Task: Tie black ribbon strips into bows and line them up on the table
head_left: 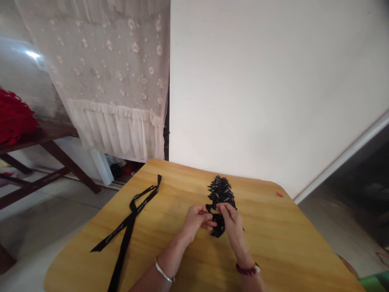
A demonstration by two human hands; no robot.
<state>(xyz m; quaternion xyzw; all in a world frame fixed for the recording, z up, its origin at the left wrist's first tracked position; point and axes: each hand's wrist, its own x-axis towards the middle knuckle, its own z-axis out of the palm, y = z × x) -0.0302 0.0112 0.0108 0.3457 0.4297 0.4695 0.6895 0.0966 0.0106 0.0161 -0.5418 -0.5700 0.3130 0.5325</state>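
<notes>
My left hand [197, 219] and my right hand [230, 219] meet over the middle of a yellow wooden table [273, 251]. Both pinch a short piece of black ribbon [217, 229] with white lettering, folded between the fingertips. Just beyond them lies a row of finished black ribbon bows [221, 191], stretching toward the wall. Long strips of the same black ribbon [133, 219] lie loose on the table's left side, one end hanging off the near edge. A silver bangle circles my left wrist and a dark red bead bracelet my right.
A small red bit [279, 195] lies near the table's far right corner. The table stands against a white wall [267, 89]. A lace curtain [112, 73] hangs at the left, with a dark wooden bench [45, 142] carrying red cloth [13, 117].
</notes>
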